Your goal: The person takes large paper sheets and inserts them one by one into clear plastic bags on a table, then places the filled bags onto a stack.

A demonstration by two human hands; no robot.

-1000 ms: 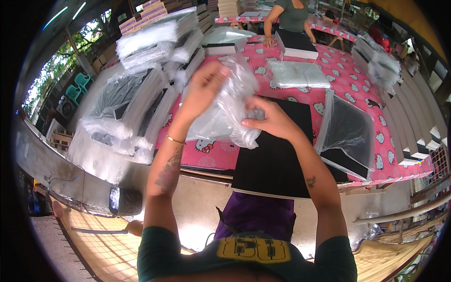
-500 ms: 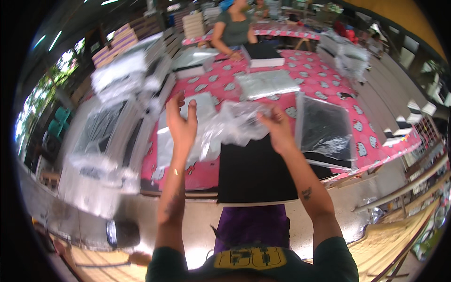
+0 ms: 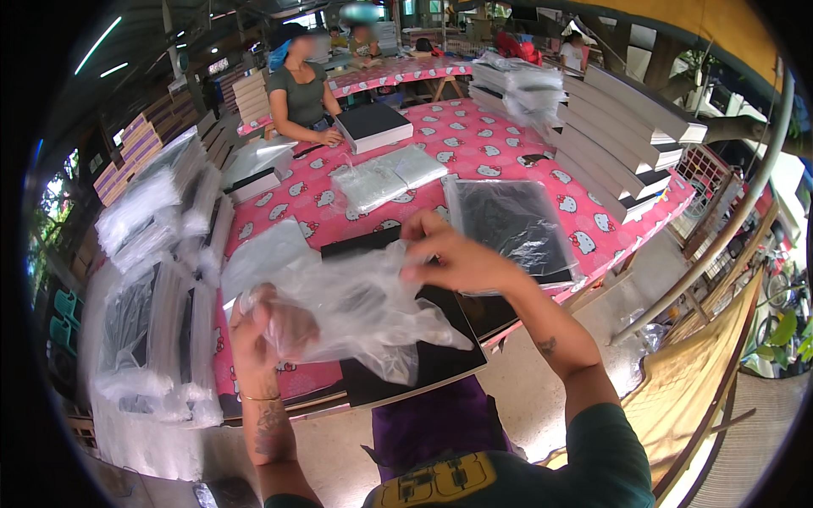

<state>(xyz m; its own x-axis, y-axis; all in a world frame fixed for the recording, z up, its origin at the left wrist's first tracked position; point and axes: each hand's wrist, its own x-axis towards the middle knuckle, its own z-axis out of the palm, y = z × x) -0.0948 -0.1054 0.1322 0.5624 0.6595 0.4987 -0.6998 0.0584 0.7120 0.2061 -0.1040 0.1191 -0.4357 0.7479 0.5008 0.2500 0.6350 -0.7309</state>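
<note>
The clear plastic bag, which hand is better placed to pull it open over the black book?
Probably the right hand: it pinches the clear plastic bag at its upper edge, directly above the black book. The left hand is wrapped inside the bag's far end, off to the side.

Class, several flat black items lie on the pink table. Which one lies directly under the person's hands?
The bare black board at the table's near edge, beneath the clear bag. The one to its right is bagged; another lies by the co-worker.
</note>
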